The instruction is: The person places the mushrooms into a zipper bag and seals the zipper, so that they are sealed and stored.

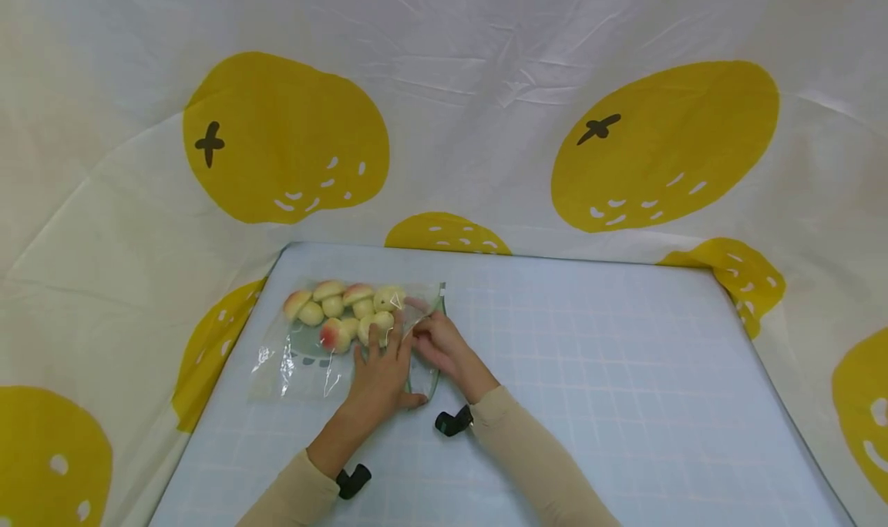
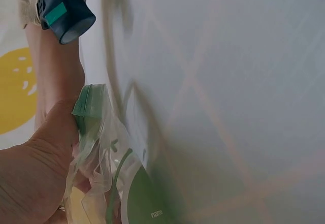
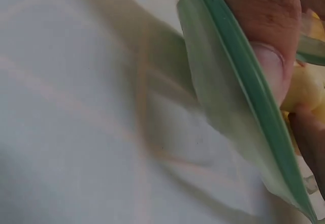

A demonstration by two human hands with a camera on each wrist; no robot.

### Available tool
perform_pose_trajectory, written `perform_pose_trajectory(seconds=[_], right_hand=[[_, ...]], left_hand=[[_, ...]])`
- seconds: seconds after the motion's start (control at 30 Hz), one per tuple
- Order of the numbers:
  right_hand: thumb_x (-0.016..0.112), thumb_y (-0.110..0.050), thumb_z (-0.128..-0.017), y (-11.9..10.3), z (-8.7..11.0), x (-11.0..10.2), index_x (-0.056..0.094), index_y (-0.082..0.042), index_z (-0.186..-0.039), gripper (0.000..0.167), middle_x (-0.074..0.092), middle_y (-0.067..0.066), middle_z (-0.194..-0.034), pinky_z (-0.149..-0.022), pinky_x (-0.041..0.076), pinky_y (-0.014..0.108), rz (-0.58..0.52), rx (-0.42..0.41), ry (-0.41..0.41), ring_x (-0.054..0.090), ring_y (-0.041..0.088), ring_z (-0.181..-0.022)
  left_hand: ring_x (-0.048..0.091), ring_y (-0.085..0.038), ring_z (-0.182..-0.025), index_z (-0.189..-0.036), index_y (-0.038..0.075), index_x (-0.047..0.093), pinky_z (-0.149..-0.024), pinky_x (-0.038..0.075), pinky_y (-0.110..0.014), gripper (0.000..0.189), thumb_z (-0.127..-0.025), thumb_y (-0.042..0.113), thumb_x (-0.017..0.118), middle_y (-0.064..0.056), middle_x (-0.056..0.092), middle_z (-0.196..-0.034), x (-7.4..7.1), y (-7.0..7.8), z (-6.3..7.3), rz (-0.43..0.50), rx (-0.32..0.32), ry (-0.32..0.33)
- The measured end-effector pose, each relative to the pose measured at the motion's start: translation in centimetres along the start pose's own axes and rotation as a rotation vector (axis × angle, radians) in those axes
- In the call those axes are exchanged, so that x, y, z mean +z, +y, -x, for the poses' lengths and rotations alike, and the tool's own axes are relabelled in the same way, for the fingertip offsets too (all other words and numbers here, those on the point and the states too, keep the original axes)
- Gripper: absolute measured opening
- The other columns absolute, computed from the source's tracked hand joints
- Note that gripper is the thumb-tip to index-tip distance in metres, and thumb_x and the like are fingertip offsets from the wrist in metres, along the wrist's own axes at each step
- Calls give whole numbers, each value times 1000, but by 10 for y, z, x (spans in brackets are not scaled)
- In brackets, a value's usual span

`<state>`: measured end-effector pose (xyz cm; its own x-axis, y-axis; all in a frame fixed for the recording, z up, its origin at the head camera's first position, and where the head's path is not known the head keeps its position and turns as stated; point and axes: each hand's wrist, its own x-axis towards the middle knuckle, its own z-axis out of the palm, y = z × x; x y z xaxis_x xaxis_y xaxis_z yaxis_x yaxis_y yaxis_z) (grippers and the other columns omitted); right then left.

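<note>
A clear zip bag (image 1: pixel 305 373) with a green zip strip (image 3: pixel 254 89) lies on the table, its mouth towards the right. Several cream toy mushrooms (image 1: pixel 336 336) with reddish caps are inside. My left hand (image 1: pixel 381 369) rests on the bag with fingers spread over the mushrooms, its thumb stretched towards the mouth's near corner. My right hand (image 1: pixel 444 346) is at the mouth, one finger reaching straight in beneath the plastic. In the right wrist view its thumb (image 3: pixel 269 56) lies behind the zip strip, close to a mushroom (image 3: pixel 303 88). Nothing gripped in it can be made out.
The table (image 1: pixel 610 373) has a pale cover with faint grid lines. A white cloth (image 1: pixel 472 142) with yellow fruit prints hangs behind and at the sides. Dark wrist cameras (image 1: pixel 454 421) sit beside both cuffs.
</note>
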<state>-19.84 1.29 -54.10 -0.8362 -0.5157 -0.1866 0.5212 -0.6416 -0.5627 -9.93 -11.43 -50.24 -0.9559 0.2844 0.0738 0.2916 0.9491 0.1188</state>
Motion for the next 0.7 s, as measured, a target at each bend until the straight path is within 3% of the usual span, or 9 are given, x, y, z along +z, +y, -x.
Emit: perform_pose_trajectory(seconds=[0.3, 0.5, 0.7], right_hand=[[37, 14, -100, -4, 10, -6, 34, 4, -151, 52, 55, 19, -132, -96, 49, 39, 98, -19, 47, 57, 25, -118], [40, 11, -102, -12, 30, -12, 28, 9, -149, 49, 48, 30, -137, -106, 41, 45, 199, -25, 48, 53, 35, -126], [45, 9, -102, -24, 54, -17, 32, 5, -150, 50, 43, 33, -145, -107, 40, 45, 271, -44, 43, 48, 43, -131]], left_hand=[[18, -58, -141, -154, 5, 34, -96, 30, -77, 121, -62, 65, 87, -17, 11, -165, 0, 0, -1, -5, -1, -9], [16, -58, -141, -155, 5, 32, -98, 30, -76, 121, -65, 66, 85, -16, 2, -167, -2, 1, -1, -18, -13, -56], [15, -58, -142, -155, 5, 34, -98, 31, -75, 117, -67, 68, 82, -15, 0, -167, 0, 1, -1, -37, -20, -65]])
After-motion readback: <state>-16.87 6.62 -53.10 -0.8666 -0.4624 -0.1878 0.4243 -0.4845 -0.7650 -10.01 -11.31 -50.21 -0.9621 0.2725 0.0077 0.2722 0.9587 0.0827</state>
